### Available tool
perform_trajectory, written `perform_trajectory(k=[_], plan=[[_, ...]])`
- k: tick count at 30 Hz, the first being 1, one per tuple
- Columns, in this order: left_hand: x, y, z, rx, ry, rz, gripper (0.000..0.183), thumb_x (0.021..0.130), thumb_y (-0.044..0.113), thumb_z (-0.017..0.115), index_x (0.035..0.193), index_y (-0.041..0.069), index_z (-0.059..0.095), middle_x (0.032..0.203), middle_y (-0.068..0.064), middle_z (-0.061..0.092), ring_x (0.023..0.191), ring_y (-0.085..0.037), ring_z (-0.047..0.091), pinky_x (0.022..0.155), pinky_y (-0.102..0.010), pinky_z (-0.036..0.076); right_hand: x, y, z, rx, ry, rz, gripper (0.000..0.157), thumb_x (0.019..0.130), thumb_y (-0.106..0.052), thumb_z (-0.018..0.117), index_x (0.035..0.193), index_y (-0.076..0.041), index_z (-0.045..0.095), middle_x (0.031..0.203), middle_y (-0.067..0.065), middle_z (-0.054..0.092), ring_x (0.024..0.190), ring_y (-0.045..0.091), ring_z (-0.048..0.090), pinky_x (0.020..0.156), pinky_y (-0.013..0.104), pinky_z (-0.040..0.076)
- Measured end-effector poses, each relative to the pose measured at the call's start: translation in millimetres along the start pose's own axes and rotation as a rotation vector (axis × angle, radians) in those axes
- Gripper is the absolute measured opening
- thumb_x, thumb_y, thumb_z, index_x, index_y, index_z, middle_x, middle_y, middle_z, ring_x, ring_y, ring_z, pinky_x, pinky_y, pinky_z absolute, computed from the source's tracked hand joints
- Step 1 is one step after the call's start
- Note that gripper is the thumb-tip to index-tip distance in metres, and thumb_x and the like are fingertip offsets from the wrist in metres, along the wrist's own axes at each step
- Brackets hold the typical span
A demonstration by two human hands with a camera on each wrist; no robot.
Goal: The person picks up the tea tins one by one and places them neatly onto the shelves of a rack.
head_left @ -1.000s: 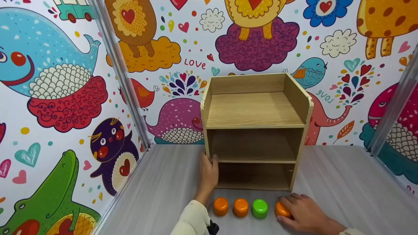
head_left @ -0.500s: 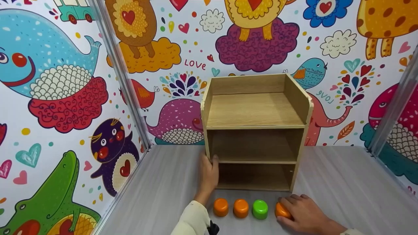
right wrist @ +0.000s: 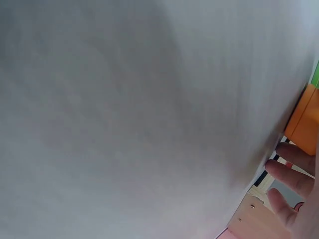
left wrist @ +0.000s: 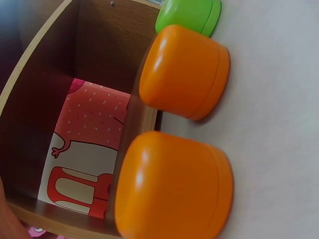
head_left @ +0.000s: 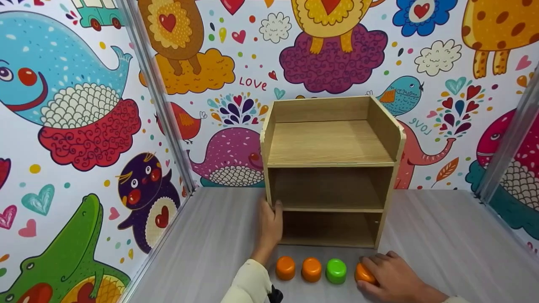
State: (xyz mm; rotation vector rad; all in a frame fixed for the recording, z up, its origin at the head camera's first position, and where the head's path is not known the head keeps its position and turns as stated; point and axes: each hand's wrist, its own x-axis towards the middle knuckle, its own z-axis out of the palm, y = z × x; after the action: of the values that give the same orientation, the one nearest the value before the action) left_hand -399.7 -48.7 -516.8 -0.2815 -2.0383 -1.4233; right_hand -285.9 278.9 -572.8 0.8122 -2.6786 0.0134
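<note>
A light wooden shelf unit (head_left: 331, 141) with three levels stands on the table. My left hand (head_left: 270, 223) grips the lower front edge of its left side panel, thumb at the front. In front of the unit, my right hand (head_left: 393, 275) holds a small orange rounded tub (head_left: 364, 274) down on the table, its palm side hidden. The right wrist view shows spread fingers (right wrist: 291, 177) beside that tub. To its left, in a row, are a green tub (head_left: 336, 271) and two more orange tubs, one in the middle (head_left: 311, 269) and one leftmost (head_left: 285, 268).
The grey table (head_left: 219, 235) extends to both sides of the shelf unit. A wall with cartoon animals (head_left: 236, 50) closes off the back, and a similar left panel (head_left: 76, 139) meets it at a metal corner post (head_left: 158, 97). Another post (head_left: 505, 147) stands at the right.
</note>
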Motion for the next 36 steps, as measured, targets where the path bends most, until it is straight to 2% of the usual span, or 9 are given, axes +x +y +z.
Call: perform_trajectory(k=[2, 7, 15, 25, 32, 36], plan=[[-0.4, 0.8, 0.1, -0.006, -0.008, -0.006, 0.039, 0.098, 0.028, 0.046, 0.13, 0.007, 0.037, 0.108, -0.005, 0.049, 0.098, -0.017, 0.048, 0.085, -0.038, 0.038, -1, -1, 0.6, -0.005, 0.023, -0.007, 0.05, 0.084, -0.068, 0.048, 0.104, -0.024, 0.061, 0.079, -0.02, 0.056, 0.067, 0.001, 0.049, 0.062, 0.032, 0.036], [-0.7, 1.7, 0.8, -0.015, 0.002, -0.017, 0.039, 0.098, 0.029, 0.047, 0.13, 0.008, 0.037, 0.107, -0.005, 0.05, 0.097, -0.018, 0.048, 0.085, -0.037, 0.038, -2, -2, 0.4, -0.009, 0.023, -0.005, 0.05, 0.084, -0.068, 0.047, 0.104, -0.024, 0.061, 0.081, -0.018, 0.059, 0.069, 0.001, 0.051, 0.062, 0.034, 0.038], [-1.3, 2.0, 0.1, 0.0, -0.014, -0.043, 0.043, 0.098, 0.033, 0.045, 0.132, 0.008, 0.035, 0.114, -0.006, 0.05, 0.106, -0.019, 0.049, 0.091, -0.04, 0.039, -1, -5, -1.9, -0.023, 0.049, -0.019, 0.05, 0.084, -0.067, 0.049, 0.105, -0.023, 0.062, 0.082, -0.016, 0.062, 0.07, 0.003, 0.054, 0.061, 0.033, 0.038], [-0.3, 1.3, -0.2, -0.001, -0.004, -0.021, 0.038, 0.098, 0.032, 0.046, 0.126, 0.007, 0.039, 0.105, -0.005, 0.05, 0.097, -0.019, 0.049, 0.085, -0.039, 0.04, 1, -6, -6.2, -0.004, 0.032, -0.014, 0.05, 0.084, -0.067, 0.048, 0.104, -0.023, 0.062, 0.078, -0.018, 0.058, 0.067, 0.0, 0.05, 0.064, 0.037, 0.042], [-0.4, 2.0, -2.2, 0.014, -0.02, -0.043, 0.048, 0.098, 0.036, 0.045, 0.137, 0.011, 0.033, 0.119, -0.004, 0.049, 0.108, -0.019, 0.048, 0.094, -0.04, 0.038, 2, -8, -9.4, -0.009, 0.089, -0.039, 0.05, 0.084, -0.065, 0.052, 0.105, -0.021, 0.064, 0.082, -0.016, 0.063, 0.069, 0.002, 0.055, 0.062, 0.035, 0.041], [0.1, 2.2, -2.4, 0.014, -0.016, -0.035, 0.046, 0.098, 0.036, 0.045, 0.135, 0.011, 0.034, 0.113, -0.003, 0.049, 0.101, -0.018, 0.048, 0.09, -0.039, 0.039, 3, -9, -12.3, -0.003, 0.069, -0.027, 0.049, 0.084, -0.065, 0.051, 0.104, -0.022, 0.063, 0.081, -0.016, 0.062, 0.069, 0.002, 0.054, 0.062, 0.035, 0.041]])
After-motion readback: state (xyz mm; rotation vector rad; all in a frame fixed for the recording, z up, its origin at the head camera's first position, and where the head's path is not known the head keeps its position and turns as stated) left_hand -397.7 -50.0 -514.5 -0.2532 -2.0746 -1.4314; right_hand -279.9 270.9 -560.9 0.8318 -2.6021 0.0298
